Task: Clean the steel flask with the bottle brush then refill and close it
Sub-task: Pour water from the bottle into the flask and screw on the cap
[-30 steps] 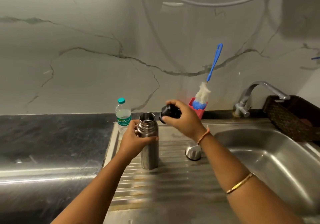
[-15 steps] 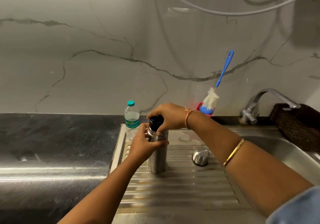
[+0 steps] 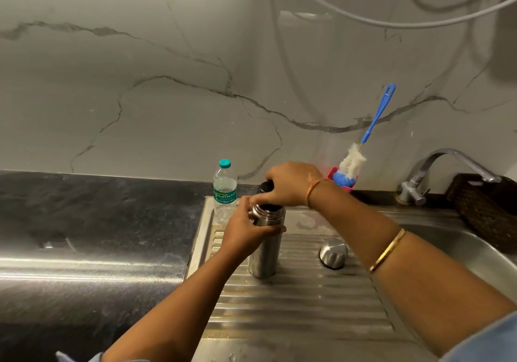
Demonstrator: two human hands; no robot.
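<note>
The steel flask (image 3: 265,247) stands upright on the ribbed drainboard (image 3: 302,305). My left hand (image 3: 246,228) grips its upper body. My right hand (image 3: 291,184) holds the black stopper (image 3: 265,187) over the flask's mouth; whether the stopper sits in the neck is hidden by my fingers. The flask's steel cup lid (image 3: 333,253) lies upside down on the drainboard to the right. The bottle brush (image 3: 363,140), blue handle and white bristles, leans in a red holder (image 3: 345,182) against the wall.
A small plastic water bottle (image 3: 224,191) with a teal cap stands behind the flask. The sink basin (image 3: 461,247) lies to the right under a steel tap (image 3: 447,166). A dark woven basket (image 3: 486,208) sits at far right. Black countertop (image 3: 92,222) spreads left.
My right hand carried the black stopper from the right of the flask onto its mouth. The left hand kept its grip on the flask.
</note>
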